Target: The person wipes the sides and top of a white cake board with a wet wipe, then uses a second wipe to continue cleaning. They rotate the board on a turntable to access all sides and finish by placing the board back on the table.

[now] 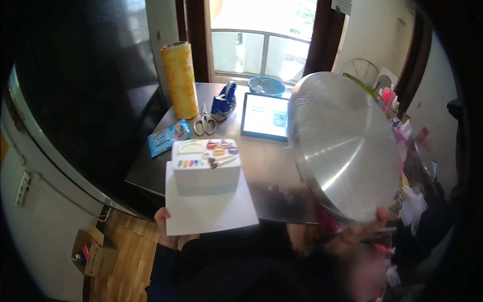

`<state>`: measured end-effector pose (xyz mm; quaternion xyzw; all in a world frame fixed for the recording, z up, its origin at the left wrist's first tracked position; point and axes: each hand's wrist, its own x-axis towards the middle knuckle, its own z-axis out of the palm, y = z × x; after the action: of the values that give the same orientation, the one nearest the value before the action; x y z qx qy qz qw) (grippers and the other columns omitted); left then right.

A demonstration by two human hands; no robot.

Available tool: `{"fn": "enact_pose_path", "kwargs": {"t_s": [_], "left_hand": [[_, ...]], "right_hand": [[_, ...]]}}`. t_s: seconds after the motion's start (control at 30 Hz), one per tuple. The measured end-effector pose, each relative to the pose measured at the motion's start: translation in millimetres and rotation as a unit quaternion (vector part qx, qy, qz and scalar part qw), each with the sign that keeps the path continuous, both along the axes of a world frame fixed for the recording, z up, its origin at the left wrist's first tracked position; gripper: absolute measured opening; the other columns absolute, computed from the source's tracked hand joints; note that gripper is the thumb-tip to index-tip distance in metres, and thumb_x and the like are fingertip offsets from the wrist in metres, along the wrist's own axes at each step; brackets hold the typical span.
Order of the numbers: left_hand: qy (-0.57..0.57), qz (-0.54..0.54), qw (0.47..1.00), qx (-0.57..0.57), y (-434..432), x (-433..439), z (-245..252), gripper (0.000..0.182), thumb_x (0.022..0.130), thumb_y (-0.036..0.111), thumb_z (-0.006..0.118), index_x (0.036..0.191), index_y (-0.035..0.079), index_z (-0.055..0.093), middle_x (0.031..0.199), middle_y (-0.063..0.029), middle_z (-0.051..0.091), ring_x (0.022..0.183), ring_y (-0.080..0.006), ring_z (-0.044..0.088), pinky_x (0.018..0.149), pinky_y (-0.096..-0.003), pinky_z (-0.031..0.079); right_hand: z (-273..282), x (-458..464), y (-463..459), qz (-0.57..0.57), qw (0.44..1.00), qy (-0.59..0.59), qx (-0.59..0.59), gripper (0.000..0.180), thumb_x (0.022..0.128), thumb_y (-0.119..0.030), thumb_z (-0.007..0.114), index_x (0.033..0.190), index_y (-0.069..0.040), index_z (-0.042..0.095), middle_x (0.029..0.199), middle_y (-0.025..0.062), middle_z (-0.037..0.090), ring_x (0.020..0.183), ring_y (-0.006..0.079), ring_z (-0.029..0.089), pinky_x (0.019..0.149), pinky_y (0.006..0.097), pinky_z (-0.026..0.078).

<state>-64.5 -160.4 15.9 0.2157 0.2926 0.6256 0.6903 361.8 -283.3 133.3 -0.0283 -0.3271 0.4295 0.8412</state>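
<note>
My left hand [162, 219] grips the left edge of a white flat board [211, 217], which sticks out past the near edge of the table. On the board's far part sits a white block [207, 181]. Small coloured round pots [219, 151], two brush-shaped pieces [222, 161] and a row of little colour dabs lie on its top. I do not see my right hand. At my right, another person's hand [382, 216] is at the lower rim of a large, round, shiny metal tray [347, 147], held tilted up over the table's right side.
Along the metal table [271, 166] stand a yellow film roll [179, 81], scissors [205, 124], a blue tape dispenser [224, 99], a blue wipes pack [169, 137], a lit tablet [265, 116] and a blue basin [267, 86]. An open cardboard box [99, 258] rests on the floor.
</note>
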Motion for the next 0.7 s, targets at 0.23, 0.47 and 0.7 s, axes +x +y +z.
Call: {"fn": "enact_pose_path", "kwargs": {"t_s": [0.23, 0.47, 0.7], "left_hand": [[-0.042, -0.207, 0.977, -0.020, 71, 82, -16, 0.051, 0.059, 0.015, 0.041, 0.101, -0.012, 0.050, 0.090, -0.0208, 0.059, 0.079, -0.0290, 0.060, 0.072, -0.0312, 0.053], [-0.004, -0.271, 0.962, 0.008, 108, 122, -24, 0.048, 0.060, 0.011, 0.039, 0.100, -0.012, 0.052, 0.086, -0.0202, 0.059, 0.073, -0.0279, 0.061, 0.073, -0.0319, 0.053], [0.160, -0.224, 0.955, 0.107, 126, 134, -28, 0.064, 0.081, 0.015, 0.038, 0.138, -0.002, 0.015, 0.136, -0.0241, 0.031, 0.121, -0.0294, 0.037, 0.099, -0.0359, 0.033]], "right_hand": [[15, 35, -101, 0.140, 0.989, -0.037, 0.008, 0.067, 0.082, -0.034, 0.047, 0.134, 0.002, 0.026, 0.131, 0.0230, 0.035, 0.121, 0.0322, 0.038, 0.101, 0.0430, 0.031], [-11, 37, -130, -0.010, 0.999, -0.046, 0.004, 0.063, 0.078, -0.037, 0.048, 0.126, 0.001, 0.032, 0.120, 0.0193, 0.041, 0.110, 0.0283, 0.044, 0.092, 0.0386, 0.037], [18, -2, -83, -0.114, 0.993, -0.012, -0.031, 0.054, 0.075, -0.028, 0.050, 0.117, 0.003, 0.038, 0.108, 0.0173, 0.046, 0.098, 0.0281, 0.048, 0.084, 0.0378, 0.042]]}}
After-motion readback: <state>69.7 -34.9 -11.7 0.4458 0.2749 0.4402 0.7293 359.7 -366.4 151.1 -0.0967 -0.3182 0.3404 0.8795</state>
